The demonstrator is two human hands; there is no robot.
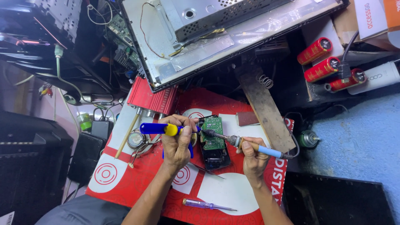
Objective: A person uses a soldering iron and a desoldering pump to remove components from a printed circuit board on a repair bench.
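A small green circuit board (213, 133) sits in a black casing (216, 158) on a red and white mat (233, 193). My left hand (177, 143) grips a blue and yellow tool (160, 128) lying sideways, its tip pointing at the board's left edge. My right hand (252, 158) holds a soldering iron (246, 143) with a light blue handle, and its metal tip touches the board's upper middle. Thin tweezers (206, 170) lie on the mat between my wrists.
A purple screwdriver (208, 205) lies near the mat's front edge. A red finned metal unit (152, 100) and a large open chassis (225, 37) stand behind. Three red cylinders (329, 66), a wooden plank (264, 110), a round tin (136, 139) and black boxes (85, 156) surround the mat.
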